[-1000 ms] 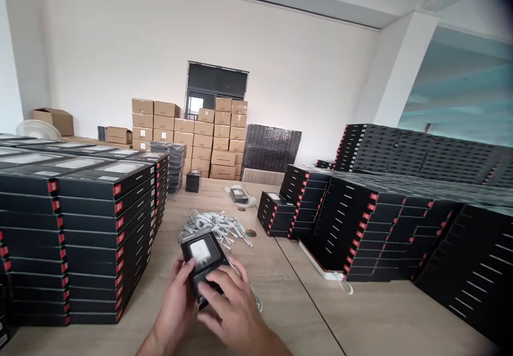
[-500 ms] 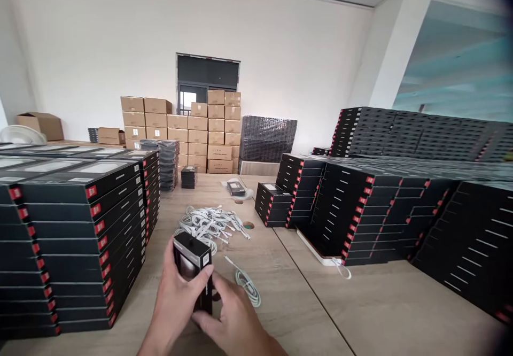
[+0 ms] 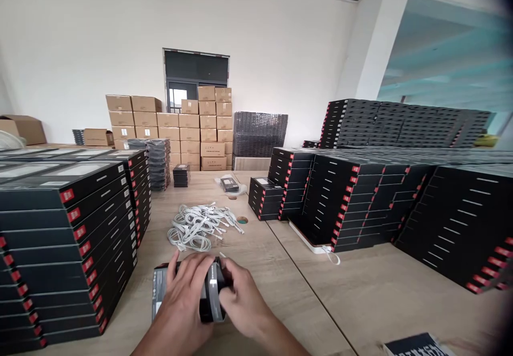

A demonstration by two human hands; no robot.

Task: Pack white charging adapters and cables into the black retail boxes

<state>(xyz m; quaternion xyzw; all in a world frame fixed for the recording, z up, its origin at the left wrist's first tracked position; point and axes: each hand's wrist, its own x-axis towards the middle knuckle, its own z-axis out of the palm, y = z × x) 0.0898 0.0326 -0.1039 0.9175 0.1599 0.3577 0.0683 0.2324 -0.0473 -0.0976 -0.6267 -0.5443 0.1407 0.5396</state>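
A small black product box (image 3: 159, 281) lies tilted on its side low in the middle of the view. My left hand (image 3: 182, 294) is wrapped over it, fingers closed around its top and near side. At the box's right end, my right hand (image 3: 244, 294) pinches beside a glossy grey-and-black end panel, which looks partly pulled out. What is inside the box is hidden. Just beyond my hands lies a loose pile of white cables (image 3: 196, 227) on the wooden table (image 3: 280, 286).
Tall stacks of black boxes stand at left (image 3: 100, 249) and right (image 3: 320, 201). A white tray edge (image 3: 308, 241) with a looped cord sticks out under the right stacks. Farther off are a bagged black box (image 3: 230, 184) and brown cartons (image 3: 188, 134). A printed black item (image 3: 417, 345) shows at bottom right.
The box has turned from upright onto its side. My left hand has moved over its top and my right hand to its right end. The view has swung slightly right.
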